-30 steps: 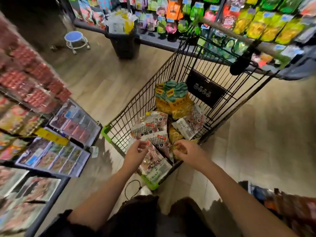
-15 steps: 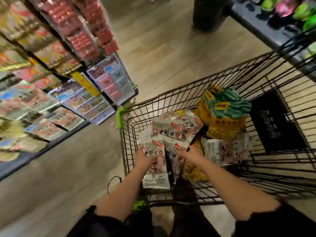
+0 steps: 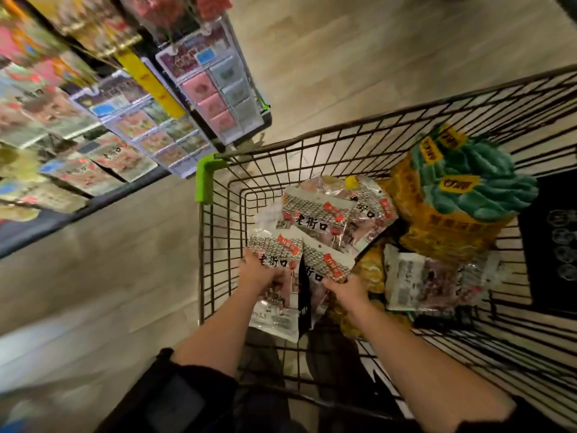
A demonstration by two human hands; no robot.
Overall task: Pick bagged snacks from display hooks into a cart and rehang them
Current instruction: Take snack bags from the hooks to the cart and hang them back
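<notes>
Hands both down in the wire cart [image 3: 218,214]. Left hand [image 3: 260,273] grips a white snack bag [image 3: 274,260] printed 老街口 with a red tag; right hand [image 3: 342,287] pinches the lower edge of a matching bag [image 3: 327,264] just beside it — bags touching. Beyond the fingers, two more 老街口 bags [image 3: 327,214]. Right of the right hand: yellow-green bundle [image 3: 462,195], yellow labels unreadable. Display rack [image 3: 125,120] off the left hand's side — one hanging bag there also reads 老街口.
</notes>
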